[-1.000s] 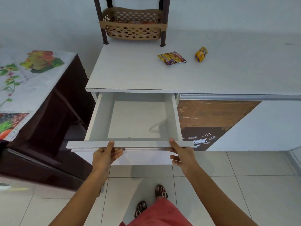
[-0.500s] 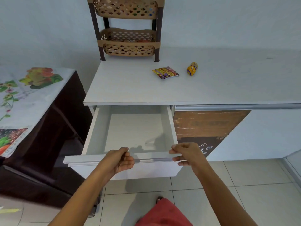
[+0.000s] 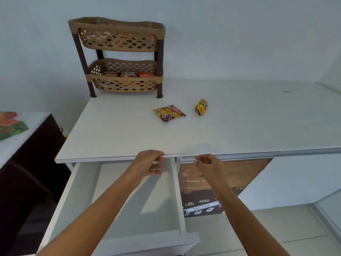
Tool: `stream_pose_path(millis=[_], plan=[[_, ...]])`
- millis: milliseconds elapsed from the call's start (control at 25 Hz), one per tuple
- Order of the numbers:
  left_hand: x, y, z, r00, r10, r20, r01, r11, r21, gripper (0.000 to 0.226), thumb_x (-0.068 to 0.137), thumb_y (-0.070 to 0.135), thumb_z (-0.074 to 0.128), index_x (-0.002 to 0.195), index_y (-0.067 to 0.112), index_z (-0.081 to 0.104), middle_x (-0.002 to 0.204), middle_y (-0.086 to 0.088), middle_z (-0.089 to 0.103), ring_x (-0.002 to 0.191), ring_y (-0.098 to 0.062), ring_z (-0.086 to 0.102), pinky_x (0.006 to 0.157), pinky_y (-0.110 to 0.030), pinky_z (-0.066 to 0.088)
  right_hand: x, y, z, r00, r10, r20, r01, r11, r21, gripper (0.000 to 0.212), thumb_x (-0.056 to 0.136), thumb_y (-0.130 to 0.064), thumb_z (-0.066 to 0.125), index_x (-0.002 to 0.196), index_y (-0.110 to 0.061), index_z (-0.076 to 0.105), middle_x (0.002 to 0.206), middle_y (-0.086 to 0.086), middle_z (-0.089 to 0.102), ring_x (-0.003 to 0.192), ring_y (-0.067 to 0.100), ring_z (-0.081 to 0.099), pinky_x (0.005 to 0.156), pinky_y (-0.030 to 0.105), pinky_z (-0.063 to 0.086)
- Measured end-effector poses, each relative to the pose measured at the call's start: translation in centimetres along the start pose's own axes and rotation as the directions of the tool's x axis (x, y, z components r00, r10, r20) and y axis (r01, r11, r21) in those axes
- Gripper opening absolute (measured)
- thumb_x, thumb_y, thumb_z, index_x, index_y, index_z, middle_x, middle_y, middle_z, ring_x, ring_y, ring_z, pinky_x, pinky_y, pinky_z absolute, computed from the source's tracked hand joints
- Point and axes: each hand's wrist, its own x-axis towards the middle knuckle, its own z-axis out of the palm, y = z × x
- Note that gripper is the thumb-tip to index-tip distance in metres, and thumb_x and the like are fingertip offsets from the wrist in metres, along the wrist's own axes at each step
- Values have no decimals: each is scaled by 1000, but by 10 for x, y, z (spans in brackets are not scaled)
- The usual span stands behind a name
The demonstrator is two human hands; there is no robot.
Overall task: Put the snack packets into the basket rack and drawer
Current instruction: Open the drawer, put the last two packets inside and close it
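Observation:
A white drawer (image 3: 177, 198) stands pulled out below the counter, with nothing inside. On the white counter (image 3: 118, 133) lie a flat yellow and purple snack packet (image 3: 168, 113) and a small yellow packet (image 3: 201, 107). At the back stands a brown two-tier basket rack (image 3: 118, 58) with several packets in both tiers. My left hand (image 3: 150, 162) hovers over the drawer's back end near the counter edge, fingers curled, holding nothing. My right hand (image 3: 207, 164) is beside it to the right, fingers loosely curled, also holding nothing.
A dark cabinet with a flowered cloth (image 3: 13, 126) stands to the left. Right of the drawer is a worn brown cupboard front (image 3: 221, 178) with a "METAL" label. Pale floor tiles (image 3: 276, 228) lie below.
Both hands let go of the drawer's front edge and rose toward the counter edge. The view tilted up, so the rack's upper tier now shows.

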Motion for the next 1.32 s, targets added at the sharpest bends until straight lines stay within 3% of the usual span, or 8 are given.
stream_pose_path(millis=[120, 240, 360, 560, 800, 920, 1120, 1320], plan=[[62, 29, 21, 995, 87, -41, -77, 976, 202, 31, 87, 33, 61, 113, 16, 58, 116, -6, 59, 103, -24, 58, 86, -37, 52, 62, -14, -9, 996, -90, -30, 88, 995, -40, 21, 83, -21, 68, 104, -19, 67, 106, 1, 67, 98, 19, 64, 84, 45, 56], [120, 51, 35, 965, 253, -76, -199, 885, 420, 46, 83, 40, 65, 123, 21, 51, 127, -8, 49, 111, -22, 51, 91, -36, 47, 123, -28, -15, 993, -110, -42, 108, 993, -50, 30, 83, -20, 68, 113, -19, 64, 117, 9, 58, 89, 22, 64, 65, 32, 60], [179, 68, 45, 921, 382, -73, -227, 680, 697, 66, 78, 44, 69, 134, 23, 41, 140, -13, 36, 121, -27, 41, 102, -38, 37, 191, -44, -17, 994, -96, -43, 90, 988, -127, 42, 82, -21, 67, 123, -22, 58, 125, 13, 50, 82, 26, 65, 80, 41, 57], [247, 89, 44, 930, 364, 42, -148, 269, 952, 94, 69, 59, 70, 142, 47, 12, 156, -2, -10, 141, -41, 0, 107, -62, 20, 283, -65, -7, 996, -63, 65, 80, 943, -323, 66, 84, -30, 65, 142, -31, 34, 153, 18, 12, 130, 34, 41, 104, 39, 40], [288, 99, 47, 982, 188, -15, -28, 223, 974, 93, 71, 63, 64, 140, 56, 2, 155, 0, -25, 140, -46, -9, 104, -72, 12, 344, -66, 24, 975, 9, 222, 123, 810, -573, 75, 86, -57, 52, 146, -44, 8, 155, 15, -22, 140, 47, 14, 114, 52, 22], [294, 92, 45, 990, 144, 15, -38, 160, 986, 91, 75, 54, 66, 141, 53, 3, 157, -2, -15, 138, -47, 4, 105, -67, 25, 350, -55, 36, 971, -126, 202, 219, 809, -546, 59, 91, -47, 50, 144, -35, 27, 158, 14, -10, 135, 45, 27, 107, 51, 35], [298, 86, 37, 941, 332, 61, -96, 91, 991, 72, 84, 29, 59, 144, 40, 21, 142, -15, 36, 127, -35, 35, 102, -47, 31, 345, -39, 35, 914, -384, 134, 396, 768, -503, 37, 86, -20, 58, 122, -21, 55, 141, 14, 37, 105, 40, 54, 83, 39, 51], [279, 85, 35, 852, 524, -4, -146, 244, 959, 56, 82, 24, 63, 134, 30, 46, 112, -14, 59, 107, -26, 50, 92, -38, 32, 324, -39, 28, 882, -465, 69, 449, 789, -419, 34, 82, -16, 61, 116, -19, 60, 117, 8, 52, 92, 29, 57, 72, 30, 47]])
